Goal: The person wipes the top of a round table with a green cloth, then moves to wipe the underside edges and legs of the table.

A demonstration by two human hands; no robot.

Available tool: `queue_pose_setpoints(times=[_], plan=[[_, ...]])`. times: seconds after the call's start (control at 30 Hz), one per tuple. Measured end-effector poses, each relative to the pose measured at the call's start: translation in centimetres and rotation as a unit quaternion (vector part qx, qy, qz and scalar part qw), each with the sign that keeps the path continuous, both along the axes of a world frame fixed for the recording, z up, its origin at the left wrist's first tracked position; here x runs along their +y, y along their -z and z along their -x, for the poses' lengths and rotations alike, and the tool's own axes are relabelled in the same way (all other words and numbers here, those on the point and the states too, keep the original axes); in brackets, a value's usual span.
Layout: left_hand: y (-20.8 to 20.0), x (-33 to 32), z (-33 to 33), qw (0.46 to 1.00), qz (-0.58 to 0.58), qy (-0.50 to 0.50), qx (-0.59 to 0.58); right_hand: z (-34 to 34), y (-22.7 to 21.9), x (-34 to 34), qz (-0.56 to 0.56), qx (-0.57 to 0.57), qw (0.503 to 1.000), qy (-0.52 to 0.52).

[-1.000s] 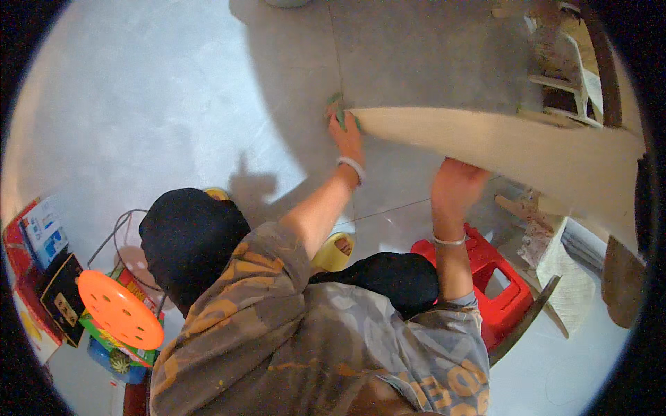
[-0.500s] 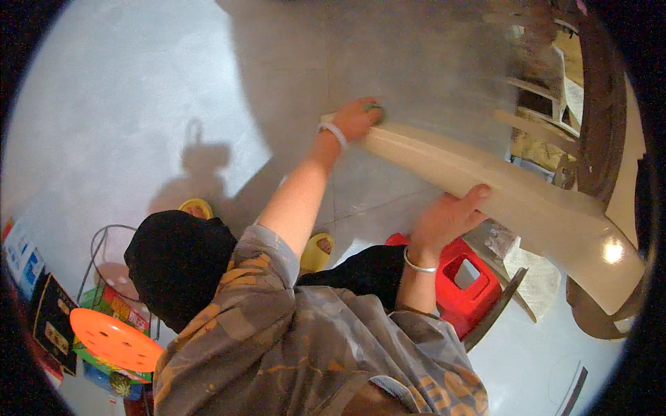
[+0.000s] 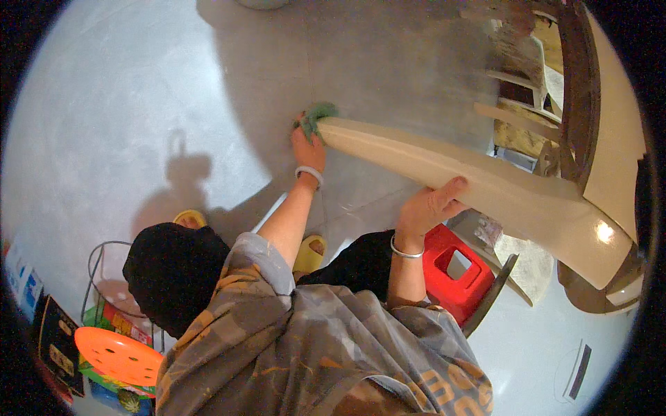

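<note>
A long, smooth beige curved piece [image 3: 409, 149] stretches from the middle of the view to the far right, where its wide end catches a bright glare. At its narrow left end, my left hand [image 3: 308, 148] is closed on a fuzzy green scouring pad [image 3: 318, 118] that touches the tip. My right hand [image 3: 429, 208] grips the piece's near edge about midway, thumb on top and fingers hidden underneath. I cannot tell exactly what the beige piece belongs to.
A red plastic stool [image 3: 454, 270] stands below my right forearm, beside a dark curved strip [image 3: 491, 295]. Stacked chair-like frames [image 3: 531, 97] rise at the far right. An orange perforated seat [image 3: 119, 356] and boxes sit at left. A dark strip [image 3: 577, 372] lies on the floor.
My left hand has slid left off the top of the beige piece to its narrow tip, and the green pad now shows more fully. My right hand keeps its grip. The view has shifted slightly.
</note>
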State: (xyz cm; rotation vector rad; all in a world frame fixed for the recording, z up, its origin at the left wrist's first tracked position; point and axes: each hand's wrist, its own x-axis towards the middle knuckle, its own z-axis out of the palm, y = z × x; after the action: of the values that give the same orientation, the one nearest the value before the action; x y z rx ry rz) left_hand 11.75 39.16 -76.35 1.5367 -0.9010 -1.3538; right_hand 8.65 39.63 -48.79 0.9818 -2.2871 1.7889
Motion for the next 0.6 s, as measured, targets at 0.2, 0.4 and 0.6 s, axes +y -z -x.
queue_pose_setpoints(times=[0.2,0.4,0.6], plan=[[-1.3,3.8,1.3,0.999,-0.054,0.002,0.004,2.3,1.3,2.9,-0.131,0.106,0.984,0.063],[0.9,-1.6,0.4,0.997,-0.026,0.054,-0.049,0.6,0.6,1.5,-0.069,-0.018,0.996,0.044],[-14.4,-5.9,1.3,0.977,0.129,0.161,0.058,1.6,1.9,1.9,-0.059,0.055,0.994,0.073]])
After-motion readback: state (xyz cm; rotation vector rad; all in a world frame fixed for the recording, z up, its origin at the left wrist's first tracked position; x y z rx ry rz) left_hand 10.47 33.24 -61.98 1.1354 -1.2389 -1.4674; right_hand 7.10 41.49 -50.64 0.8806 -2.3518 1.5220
